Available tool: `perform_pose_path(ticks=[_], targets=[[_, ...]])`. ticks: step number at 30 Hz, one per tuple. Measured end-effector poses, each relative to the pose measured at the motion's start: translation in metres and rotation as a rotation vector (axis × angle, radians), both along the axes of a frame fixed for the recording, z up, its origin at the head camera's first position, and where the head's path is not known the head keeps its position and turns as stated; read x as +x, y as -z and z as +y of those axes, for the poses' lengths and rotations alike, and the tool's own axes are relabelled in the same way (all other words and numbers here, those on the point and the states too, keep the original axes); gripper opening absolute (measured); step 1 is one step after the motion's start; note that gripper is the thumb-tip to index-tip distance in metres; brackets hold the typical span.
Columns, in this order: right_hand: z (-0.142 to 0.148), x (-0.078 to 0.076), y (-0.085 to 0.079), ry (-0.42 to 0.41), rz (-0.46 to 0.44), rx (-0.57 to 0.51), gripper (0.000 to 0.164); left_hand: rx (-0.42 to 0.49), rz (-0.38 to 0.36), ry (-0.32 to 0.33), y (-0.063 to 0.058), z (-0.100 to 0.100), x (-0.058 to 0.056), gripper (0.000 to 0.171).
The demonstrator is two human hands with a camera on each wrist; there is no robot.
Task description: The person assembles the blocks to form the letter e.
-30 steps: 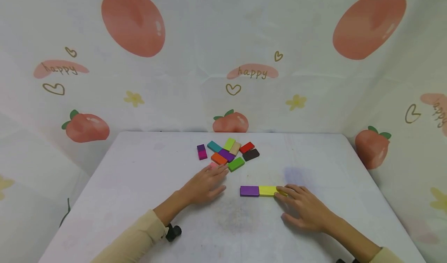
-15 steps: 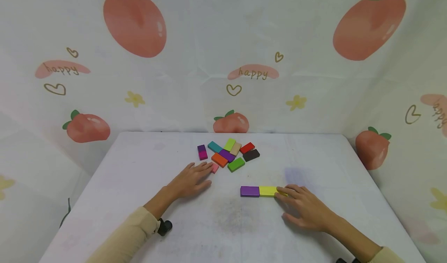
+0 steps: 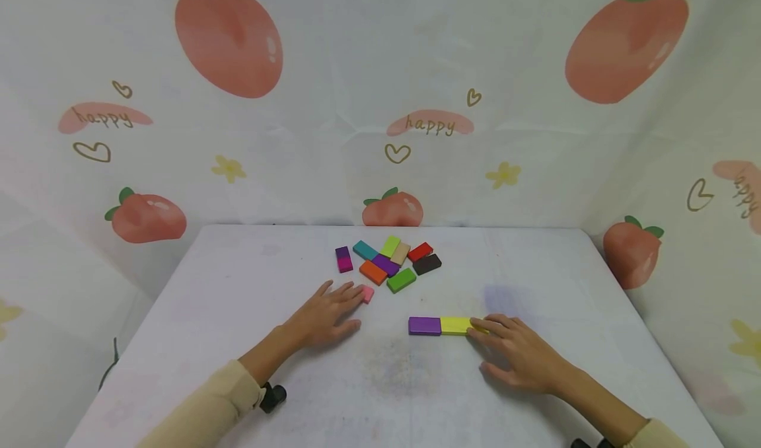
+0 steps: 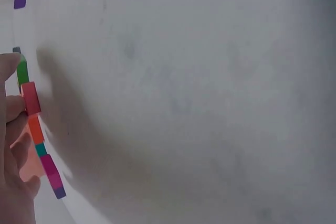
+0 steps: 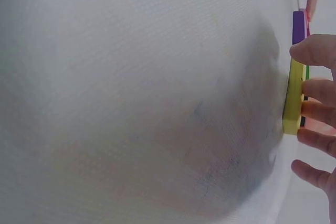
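Observation:
My left hand (image 3: 324,317) reaches over the table with its fingers extended, the fingertips on a small pink block (image 3: 368,294). In the left wrist view the pink block (image 4: 31,98) shows right at those fingertips. My right hand (image 3: 516,355) rests its fingertips on the right end of a yellow block (image 3: 454,326), thumb held apart and fingers loosely spread. A purple block (image 3: 425,326) lies end to end with the yellow one, forming a straight row. The fingers cover part of the yellow block's right end.
Behind the pink block lies a loose cluster: orange (image 3: 373,273), green (image 3: 401,281), teal (image 3: 365,250), red (image 3: 420,251) and black (image 3: 427,264) blocks among others. A purple-and-magenta piece (image 3: 344,260) lies left of it. A patterned cloth (image 3: 333,137) hangs behind the white table (image 3: 238,269).
My left hand first drew back left from the cluster, then shifted slightly nearer me. The pink block has slid toward me, away from the orange block. My right hand stays put.

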State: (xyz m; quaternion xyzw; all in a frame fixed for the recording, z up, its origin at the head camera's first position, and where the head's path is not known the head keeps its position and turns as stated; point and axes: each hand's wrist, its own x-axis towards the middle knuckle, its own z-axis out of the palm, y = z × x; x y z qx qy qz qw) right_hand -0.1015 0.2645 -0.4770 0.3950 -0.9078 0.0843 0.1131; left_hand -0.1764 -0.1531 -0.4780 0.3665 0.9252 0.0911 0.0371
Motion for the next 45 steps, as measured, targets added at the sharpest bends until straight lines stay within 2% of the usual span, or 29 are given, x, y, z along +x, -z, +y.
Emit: perform_pose_path(ticks=[6, 10, 15, 20, 26, 30, 40, 45], targets=[[0.000, -0.001, -0.001, 0.001, -0.001, 0.004, 0.056, -0.002, 0.061, 0.067, 0.001, 0.006, 0.010, 0.063], [0.000, -0.001, 0.000, 0.003, -0.001, 0.008, 0.057, -0.003, 0.111, 0.110, 0.006, 0.010, 0.015, 0.064], [0.000, -0.001, 0.001, 0.002, 0.005, 0.004, 0.057, 0.018, 0.131, 0.138, 0.006, 0.019, 0.017, 0.061], [0.000, -0.001, 0.002, 0.012, -0.009, 0.005, 0.056, 0.034, 0.087, 0.164, 0.005, 0.025, 0.021, 0.060], [0.000, -0.001, 0.002, 0.019, -0.005, 0.003, 0.056, -0.021, 0.020, 0.149, 0.006, 0.030, 0.025, 0.064], [0.000, -0.001, 0.002, 0.018, 0.004, 0.003, 0.056, -0.039, 0.023, 0.151, 0.005, 0.033, 0.026, 0.066], [0.001, -0.001, 0.004, 0.017, 0.009, -0.016, 0.057, -0.011, 0.014, 0.198, 0.004, 0.041, 0.030, 0.063], [0.001, -0.001, 0.005, 0.018, 0.002, -0.013, 0.057, -0.006, 0.003, 0.200, 0.005, 0.044, 0.032, 0.062]])
